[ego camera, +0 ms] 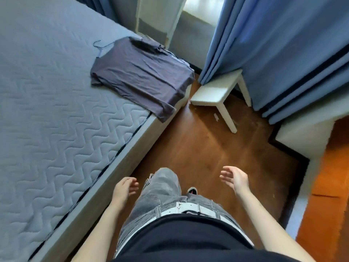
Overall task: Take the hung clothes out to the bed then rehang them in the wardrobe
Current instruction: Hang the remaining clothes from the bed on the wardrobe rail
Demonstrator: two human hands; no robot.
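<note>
Both hands are empty: the left hand hangs low beside the bed frame with its fingers loosely curled, and the right hand is held out over the floor with the palm turned inward and the fingers spread, so neither grip has hold of anything. The person stands on the brown wooden floor alongside the bed with the grey-blue quilted mattress.

The task's thing, a dark purple-grey shirt on a thin wire hanger, lies flat at the far corner of the bed, well ahead of the hands. Its lower hem droops over the mattress edge toward the floor, and the hanger hook pokes out at the collar end.

Judging from this, the main risk is the shirt sliding off the corner if it is tugged by the hanging hem rather than lifted at the hanger. A pull on cloth alone could also slip the shirt off the wire shoulders. The small white wooden stool sits just beside that corner, near the blue curtains, and a foot could catch its leg on the approach. The wardrobe is not clearly in view.
</note>
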